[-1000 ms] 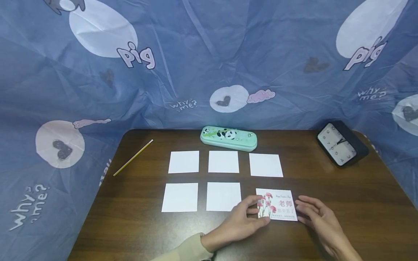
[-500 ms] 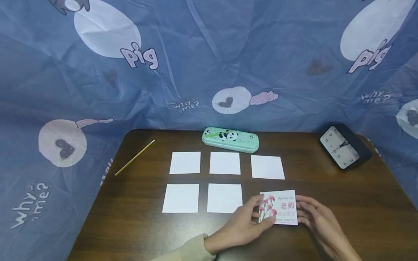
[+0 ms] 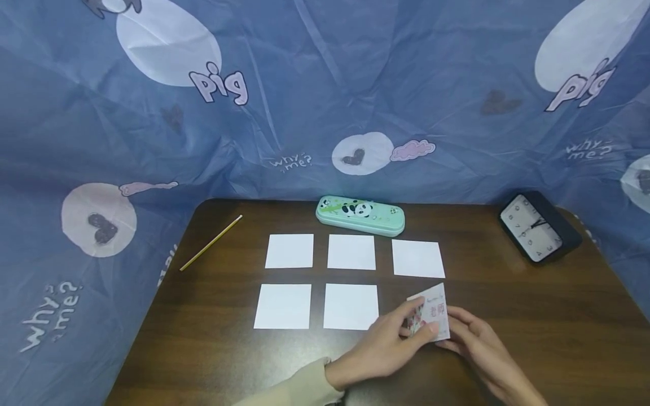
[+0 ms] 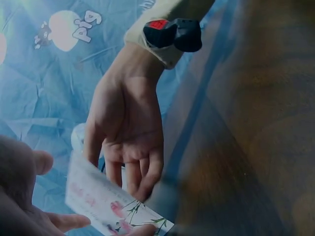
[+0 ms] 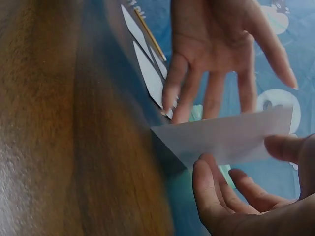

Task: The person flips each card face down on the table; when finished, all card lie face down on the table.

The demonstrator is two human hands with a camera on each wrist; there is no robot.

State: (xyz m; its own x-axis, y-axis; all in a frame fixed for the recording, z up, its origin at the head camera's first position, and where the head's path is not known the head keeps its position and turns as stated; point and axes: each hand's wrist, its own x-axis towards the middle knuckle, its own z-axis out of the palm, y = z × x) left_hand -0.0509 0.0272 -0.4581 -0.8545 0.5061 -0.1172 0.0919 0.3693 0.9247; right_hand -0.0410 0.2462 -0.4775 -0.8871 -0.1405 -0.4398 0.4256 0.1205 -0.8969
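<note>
A greeting card (image 3: pixel 435 309) printed with pink flowers and Chinese writing is tilted up off the table at the front right. My left hand (image 3: pixel 388 344) pinches its flowered end, the thumb lying across the printed face. At the card's other end, my right hand (image 3: pixel 479 347) has its fingers extended against the edge and back. From the right wrist, the card's plain white back (image 5: pixel 226 137) shows, with the right hand (image 5: pixel 256 196) close against it. Seen from the left wrist, the right hand (image 4: pixel 130 118) has its palm facing the camera and its fingertips partly hidden behind the card.
Several white cards (image 3: pixel 351 306) lie in two rows to the left of the hands. A green panda pencil case (image 3: pixel 360 215) lies behind them. There is a yellow pencil (image 3: pixel 210 243) at the left and a black clock (image 3: pixel 533 226) at the back right.
The greeting card has gone from lying nearly flat to tilted up, its right end turning upward and away. My right hand has moved left with it; the left thumb has slid further over the print.
</note>
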